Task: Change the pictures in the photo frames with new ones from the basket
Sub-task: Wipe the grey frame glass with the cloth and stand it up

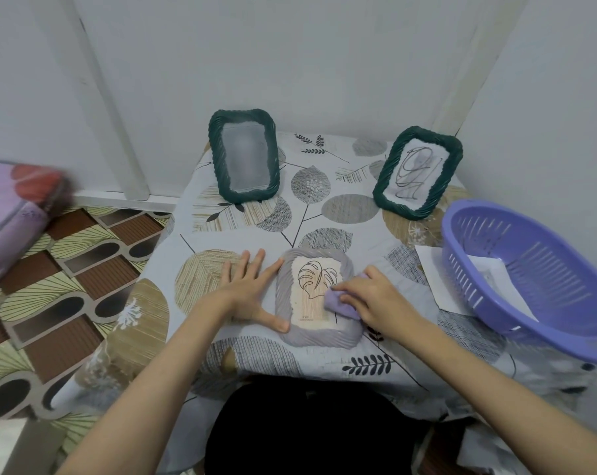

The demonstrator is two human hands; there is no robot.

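Lying flat on the leaf-print tablecloth (324, 207) between both hands, the grey photo frame (316, 334) is steadied by the flat, open-fingered left hand (251, 291) so the right hand (372, 296), clutching a purple cloth (338, 303), can wipe its glass, with the purple basket (530, 269) beyond that hand.

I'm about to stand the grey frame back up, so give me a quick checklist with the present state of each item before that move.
1. Grey frame lies flat on the table: ok.
2. Leaf picture sits in its window, facing up: ok.
3. Left hand steadies the frame's left edge, fingers straight: ok.
4. Right hand holds the purple cloth on the glass; wiping finished: cannot tell.
5. Back panel fastened: cannot tell, hidden underneath.
6. Room to stand it between the two green frames: ok.
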